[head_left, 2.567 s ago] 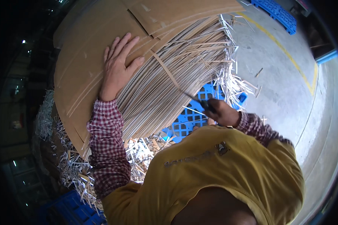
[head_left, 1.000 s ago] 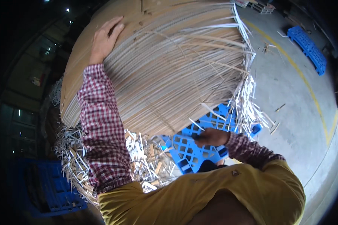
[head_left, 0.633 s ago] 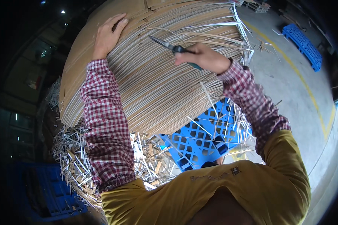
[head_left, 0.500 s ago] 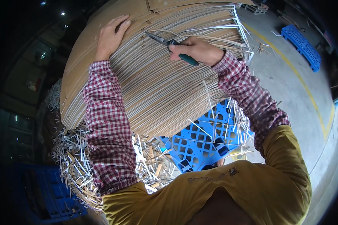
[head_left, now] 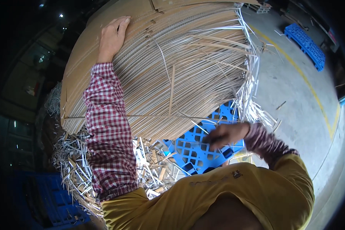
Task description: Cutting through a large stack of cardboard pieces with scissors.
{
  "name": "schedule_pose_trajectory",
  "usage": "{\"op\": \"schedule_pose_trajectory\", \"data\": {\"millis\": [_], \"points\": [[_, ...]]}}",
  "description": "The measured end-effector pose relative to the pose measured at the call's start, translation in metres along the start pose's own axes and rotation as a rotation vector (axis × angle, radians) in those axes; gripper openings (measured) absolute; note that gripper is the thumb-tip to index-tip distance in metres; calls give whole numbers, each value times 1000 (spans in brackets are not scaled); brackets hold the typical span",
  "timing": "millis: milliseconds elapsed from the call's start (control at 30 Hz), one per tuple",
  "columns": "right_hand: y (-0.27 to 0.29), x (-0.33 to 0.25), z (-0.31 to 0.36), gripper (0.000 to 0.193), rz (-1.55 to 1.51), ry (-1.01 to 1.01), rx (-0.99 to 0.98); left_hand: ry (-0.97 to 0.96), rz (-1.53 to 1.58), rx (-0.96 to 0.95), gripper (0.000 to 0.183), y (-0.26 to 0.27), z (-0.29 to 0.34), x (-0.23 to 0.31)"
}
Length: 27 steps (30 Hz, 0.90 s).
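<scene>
My left hand [head_left: 112, 38] lies flat on the brown top of a large stack of cardboard sheets [head_left: 92, 57], near the far left. Its fingers are stretched out, with the thumb slightly apart. My right hand [head_left: 228, 136] is low on the right, over the blue pallet [head_left: 191, 153] in front of the stack. Motion smears its fingers, so whether it holds anything is hard to make out. Thin cardboard strips [head_left: 172, 90] lie loose across the layered edges of the stack, one long strip running sideways near its front edge.
A heap of cut cardboard scraps [head_left: 153, 165] lies at the stack's near left. More white strips [head_left: 253, 103] hang along its right edge. Another blue pallet [head_left: 304, 46] rests on the grey floor [head_left: 295, 103] at the far right, beside a yellow line [head_left: 303, 76].
My right hand has swung down and toward me, from the stack to above the blue pallet. The green-handled pointed tool it held is no longer clearly visible. My left hand has barely moved.
</scene>
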State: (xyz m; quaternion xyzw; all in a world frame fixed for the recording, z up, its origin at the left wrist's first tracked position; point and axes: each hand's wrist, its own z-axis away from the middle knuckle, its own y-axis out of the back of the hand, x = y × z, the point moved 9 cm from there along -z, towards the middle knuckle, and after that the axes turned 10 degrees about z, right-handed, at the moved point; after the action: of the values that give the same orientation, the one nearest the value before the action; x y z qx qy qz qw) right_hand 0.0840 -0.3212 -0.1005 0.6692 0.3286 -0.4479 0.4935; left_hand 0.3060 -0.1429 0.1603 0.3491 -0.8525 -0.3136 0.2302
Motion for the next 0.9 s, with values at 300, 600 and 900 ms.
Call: {"op": "schedule_pose_trajectory", "data": {"millis": [300, 600, 900], "points": [[221, -19, -75, 45, 109, -203, 576, 269, -274, 78, 41, 36, 68, -43], [217, -23, -90, 46, -38, -335, 550, 329, -424, 186, 39, 52, 84, -34], [69, 21, -45, 24, 96, -356, 630, 474, -409, 131, 41, 78, 91, -41]]}}
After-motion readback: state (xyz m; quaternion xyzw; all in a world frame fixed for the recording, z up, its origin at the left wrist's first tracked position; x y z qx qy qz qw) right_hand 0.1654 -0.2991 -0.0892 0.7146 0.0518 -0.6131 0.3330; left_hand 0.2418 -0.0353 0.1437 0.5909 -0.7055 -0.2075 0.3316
